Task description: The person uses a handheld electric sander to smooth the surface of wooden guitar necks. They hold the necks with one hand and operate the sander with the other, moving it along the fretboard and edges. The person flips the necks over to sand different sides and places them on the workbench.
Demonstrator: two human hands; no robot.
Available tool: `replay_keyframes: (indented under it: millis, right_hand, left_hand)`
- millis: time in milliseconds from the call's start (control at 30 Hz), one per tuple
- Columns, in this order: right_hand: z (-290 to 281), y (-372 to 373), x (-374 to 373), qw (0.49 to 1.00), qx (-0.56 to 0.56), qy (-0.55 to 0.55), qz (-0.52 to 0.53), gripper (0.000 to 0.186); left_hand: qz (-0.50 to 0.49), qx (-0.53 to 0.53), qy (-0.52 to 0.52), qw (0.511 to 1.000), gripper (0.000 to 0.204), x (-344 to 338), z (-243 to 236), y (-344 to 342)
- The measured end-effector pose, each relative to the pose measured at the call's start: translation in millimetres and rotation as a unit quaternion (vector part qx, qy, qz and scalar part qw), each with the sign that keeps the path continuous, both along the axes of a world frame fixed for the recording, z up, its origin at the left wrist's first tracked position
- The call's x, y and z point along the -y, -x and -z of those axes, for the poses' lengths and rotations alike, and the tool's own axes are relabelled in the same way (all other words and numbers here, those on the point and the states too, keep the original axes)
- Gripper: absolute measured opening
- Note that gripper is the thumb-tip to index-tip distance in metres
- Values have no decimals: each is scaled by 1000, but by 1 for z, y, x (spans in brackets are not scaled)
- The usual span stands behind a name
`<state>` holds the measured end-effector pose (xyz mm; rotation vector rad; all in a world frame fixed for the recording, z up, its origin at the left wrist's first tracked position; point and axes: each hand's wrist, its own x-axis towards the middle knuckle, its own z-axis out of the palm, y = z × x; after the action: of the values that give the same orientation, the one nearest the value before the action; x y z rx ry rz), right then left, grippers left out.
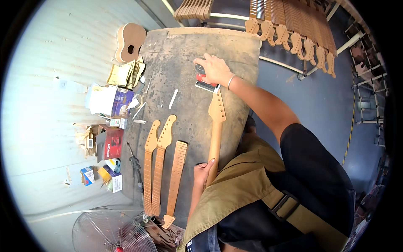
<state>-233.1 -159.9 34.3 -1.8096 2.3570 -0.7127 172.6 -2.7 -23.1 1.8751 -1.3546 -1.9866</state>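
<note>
A pale wooden guitar neck lies along the right side of the dark workbench, its headstock pointing away from me. My left hand is closed around its near end, thumb on top. At the headstock's tip, my right hand grips a red and black power sander from above. The sander's flat pad meets or overlaps the tip; exactly how far is hidden. To the left lie three more necks: two fretted ones with headstocks pointing away, and a third neck turned the opposite way.
A small guitar body leans at the far left, near sanding sheets and several boxes. A white strip lies on the workbench. Necks hang on a rack at the far right; a fan stands near left.
</note>
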Motion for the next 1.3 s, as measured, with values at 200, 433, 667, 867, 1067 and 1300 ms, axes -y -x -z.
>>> replay_keyframes:
  millis: [200,433,667,867,1067,1300]
  right_hand:
    - [-16,-90,-54,993,5,-45,-108,59]
    - [3,-77,-26,996,-11,-2,-90,60]
    - [-13,-95,-89,980,19,-33,-195,52]
    - [9,0,-23,998,15,32,-50,53]
    - [15,-66,-93,991,54,48,-115,50]
    - [1,-65,-99,975,73,44,-206,50]
  left_hand:
    - [4,10,37,999,49,-6,47,-28]
    - [21,17,77,997,60,-6,45,-17]
    - [20,31,74,997,57,-8,51,-25]
    - [13,-2,44,999,47,-4,46,-20]
    - [-5,20,4,1000,40,-4,21,-13]
    - [-42,16,-53,998,34,-3,25,-11]
